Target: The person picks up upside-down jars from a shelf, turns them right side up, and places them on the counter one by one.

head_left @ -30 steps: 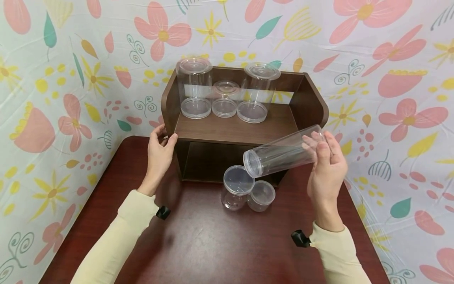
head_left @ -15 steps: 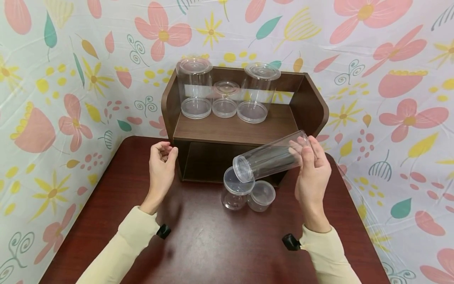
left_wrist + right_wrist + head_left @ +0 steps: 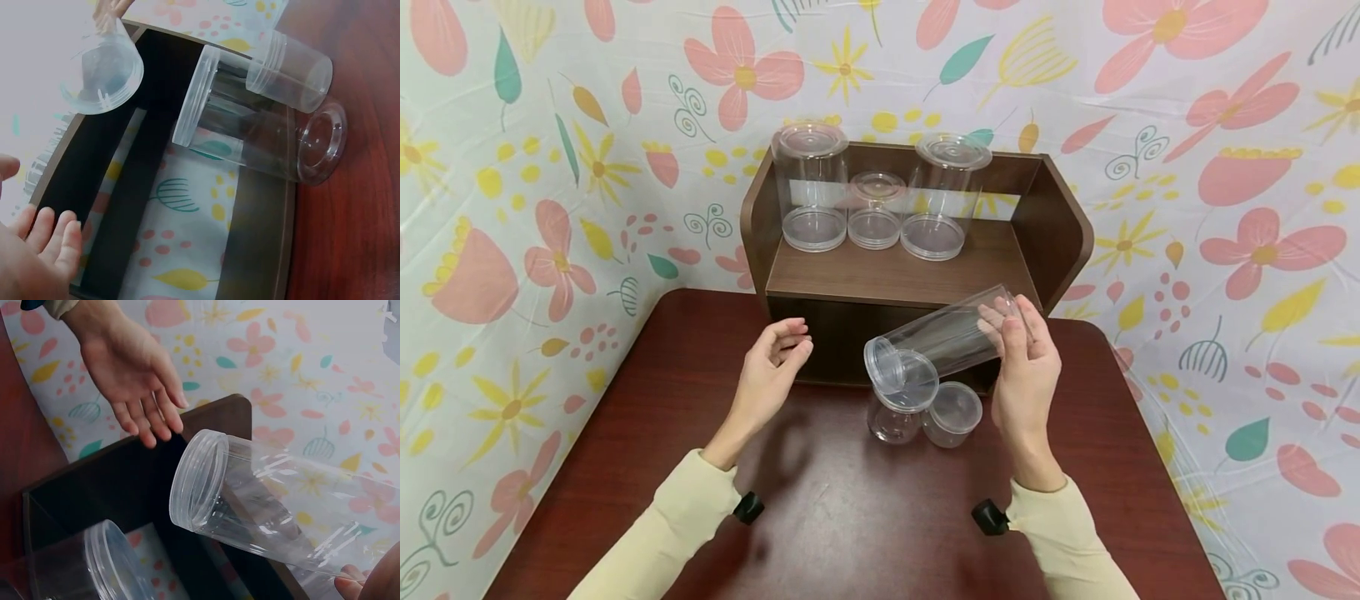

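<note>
My right hand (image 3: 1028,371) grips a tall clear plastic jar (image 3: 943,333) near one end. The jar is tilted, its lidded end pointing down and left toward my left hand. That left hand (image 3: 769,371) is held in the air in front of the shelf, fingers relaxed and apart from the jar. In the right wrist view the lidded end (image 3: 200,481) shows close to the left hand's fingertips. Below the held jar, a lidded clear jar (image 3: 895,423) and a shorter lidded tub (image 3: 953,412) stand side by side on the table.
A brown two-tier shelf (image 3: 880,279) stands at the back of the table (image 3: 842,517). On its upper tier are a tall left jar (image 3: 811,187), a small middle jar (image 3: 876,212) and a tall right jar (image 3: 943,200). A flowered cloth (image 3: 1247,208) hangs behind.
My left hand has let go of the shelf's side and moved right and down in front of it. The right hand has carried the tall jar leftward.
</note>
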Motion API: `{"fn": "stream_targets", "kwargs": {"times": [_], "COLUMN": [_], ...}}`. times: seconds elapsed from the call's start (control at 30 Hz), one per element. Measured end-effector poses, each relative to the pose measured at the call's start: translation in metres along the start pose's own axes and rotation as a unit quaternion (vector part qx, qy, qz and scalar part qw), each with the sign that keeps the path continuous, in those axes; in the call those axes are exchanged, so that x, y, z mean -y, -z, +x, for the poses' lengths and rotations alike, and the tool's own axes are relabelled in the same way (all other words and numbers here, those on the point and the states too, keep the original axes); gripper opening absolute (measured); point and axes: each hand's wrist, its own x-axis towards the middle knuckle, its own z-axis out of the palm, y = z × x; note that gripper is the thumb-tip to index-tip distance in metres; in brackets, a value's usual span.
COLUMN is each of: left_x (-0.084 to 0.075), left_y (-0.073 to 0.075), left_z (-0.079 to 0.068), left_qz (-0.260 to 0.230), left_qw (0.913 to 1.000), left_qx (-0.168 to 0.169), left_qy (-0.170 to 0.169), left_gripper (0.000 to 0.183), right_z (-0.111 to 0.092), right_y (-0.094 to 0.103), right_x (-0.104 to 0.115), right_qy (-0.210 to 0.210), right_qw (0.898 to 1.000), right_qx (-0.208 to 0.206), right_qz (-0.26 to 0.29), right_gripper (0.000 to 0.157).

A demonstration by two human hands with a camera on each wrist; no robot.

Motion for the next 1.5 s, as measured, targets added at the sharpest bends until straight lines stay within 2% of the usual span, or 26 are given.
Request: {"fn": "stream_targets", "kwargs": {"times": [0.17,0.33,0.53,0.8,1.0,1.27,1.5], "left_x": [0.004,0.006,0.010,0.015,0.021,0.024,0.027], "left_y": [-0.001,-0.004,-0.009,-0.017,-0.021,-0.026,-0.027], "left_z": [-0.004,-0.009,-0.013,-0.018,-0.020,-0.021,-0.021], "left_qz": [0.012,0.020,0.007,-0.008,-0.014,-0.049,-0.105], "left_qw": [0.9975,0.9912,0.9847,0.9779,0.9754,0.9762,0.9720], "left_qx": [0.069,0.131,0.174,0.205,0.213,0.206,0.208], "left_qy": [0.001,0.007,0.012,0.040,0.057,0.048,0.034], "left_gripper": [0.047,0.061,0.073,0.086,0.093,0.095,0.090], "right_z": [-0.004,-0.009,-0.015,-0.023,-0.028,-0.035,-0.036], "right_y": [-0.002,-0.004,-0.007,-0.011,-0.017,-0.024,-0.023], "right_x": [-0.006,-0.012,-0.017,-0.023,-0.030,-0.034,-0.034], "right_qy": [-0.010,-0.020,-0.025,-0.034,-0.038,-0.048,-0.057], "right_qw": [1.000,0.999,0.999,0.998,0.997,0.997,0.997], "right_qx": [0.002,0.004,0.012,0.025,0.034,0.034,0.038], "right_qz": [-0.022,-0.038,-0.036,-0.043,-0.049,-0.047,-0.043], "right_gripper": [0.048,0.051,0.059,0.060,0.059,0.058,0.053]}}
